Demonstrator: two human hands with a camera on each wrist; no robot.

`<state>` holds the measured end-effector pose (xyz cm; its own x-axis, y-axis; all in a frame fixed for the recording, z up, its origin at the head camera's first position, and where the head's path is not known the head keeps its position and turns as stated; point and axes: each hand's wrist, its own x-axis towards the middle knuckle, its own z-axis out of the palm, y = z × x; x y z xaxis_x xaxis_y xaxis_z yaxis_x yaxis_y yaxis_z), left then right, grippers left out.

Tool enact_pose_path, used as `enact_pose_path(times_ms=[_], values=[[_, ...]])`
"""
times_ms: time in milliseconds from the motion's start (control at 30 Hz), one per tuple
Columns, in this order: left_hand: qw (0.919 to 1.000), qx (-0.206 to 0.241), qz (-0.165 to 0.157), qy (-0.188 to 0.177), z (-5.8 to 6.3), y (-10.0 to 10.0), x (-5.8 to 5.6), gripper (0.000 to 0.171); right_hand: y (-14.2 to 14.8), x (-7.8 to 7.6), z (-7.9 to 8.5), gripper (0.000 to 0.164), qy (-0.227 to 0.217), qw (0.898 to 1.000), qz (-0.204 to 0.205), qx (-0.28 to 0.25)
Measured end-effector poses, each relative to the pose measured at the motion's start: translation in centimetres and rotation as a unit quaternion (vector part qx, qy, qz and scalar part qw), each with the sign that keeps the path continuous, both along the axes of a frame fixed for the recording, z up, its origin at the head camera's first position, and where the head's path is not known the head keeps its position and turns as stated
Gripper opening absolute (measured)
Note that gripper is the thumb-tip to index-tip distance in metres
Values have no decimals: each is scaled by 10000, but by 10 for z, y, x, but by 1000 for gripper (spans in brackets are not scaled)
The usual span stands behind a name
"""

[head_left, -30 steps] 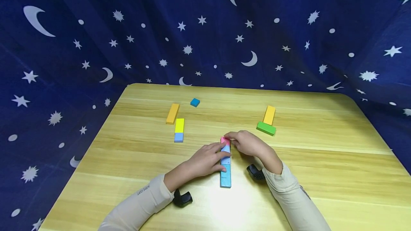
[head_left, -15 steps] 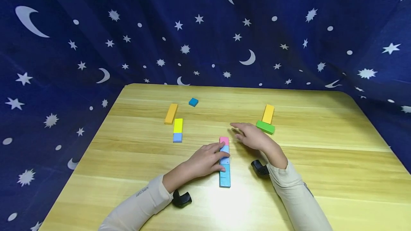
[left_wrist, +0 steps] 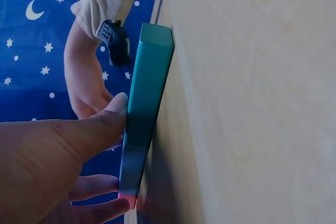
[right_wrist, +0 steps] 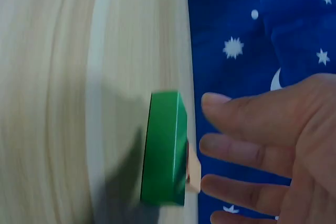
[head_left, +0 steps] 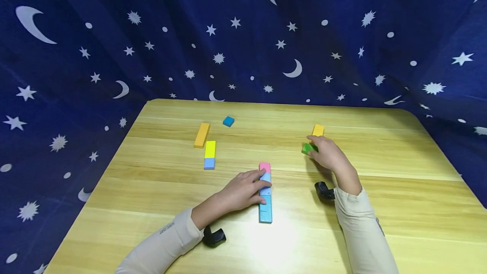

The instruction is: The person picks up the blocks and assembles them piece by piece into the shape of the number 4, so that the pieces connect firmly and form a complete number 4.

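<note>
Row sits about midway between the surface's (head_left: pixel 144 198) left and right edges, running lengthwise toward the far edge: teal block (head_left: pixel 265 213) nearest you, light-blue stretch (head_left: pixel 265 190) in the middle, pink block (head_left: pixel 265 166) at the far end. Your left hand (head_left: pixel 240 191) rests on it from the left, fingers spread, thumb at the teal, a finger at the pink. Contact along the length probably serves to steady the line; nothing looks lifted.

Your right hand (head_left: pixel 330 154) is over the green block (head_left: pixel 307 149), right of the row and closer to the far edge. Fingers spread, apart from the green in the right wrist view; thumb and fingers point toward it, a shape that suits a grasp. An amber block (head_left: pixel 318 129) lies just behind; whether the two touch, you cannot tell.

Toward the far left corner: orange block (head_left: pixel 202 135), yellow block (head_left: pixel 210 149) end-to-end with a small blue block (head_left: pixel 209 163), and a dark-blue square (head_left: pixel 228 121) nearest the far edge. Spacing there perhaps keeps them clear of your working area.
</note>
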<state>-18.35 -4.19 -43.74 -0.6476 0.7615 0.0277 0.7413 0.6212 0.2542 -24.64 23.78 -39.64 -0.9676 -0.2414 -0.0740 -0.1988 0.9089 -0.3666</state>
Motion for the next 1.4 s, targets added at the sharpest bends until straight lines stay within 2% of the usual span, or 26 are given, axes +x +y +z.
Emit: enact_pose_path(times_ms=[167,367,633,967,1200,1400], values=[[10000,22,-27,38,0,-1,0,47,6,-1,-3,45,24,9993,-191,327],[10000,57,-50,-7,-1,-1,0,47,4,1,-6,35,11,9986,-144,500],[9999,35,-87,56,-3,-1,-1,47,0,4,-2,34,-85,9982,6,587],[9999,14,-88,57,-2,-1,-2,47,-12,3,-2,27,59,9972,597,439],[10000,14,-58,29,-2,-2,-1,47,-29,6,-2,21,-5,9945,1025,227],[10000,21,-52,68,-1,-3,-1,47,-45,10,-1,18,155,9906,1330,275]])
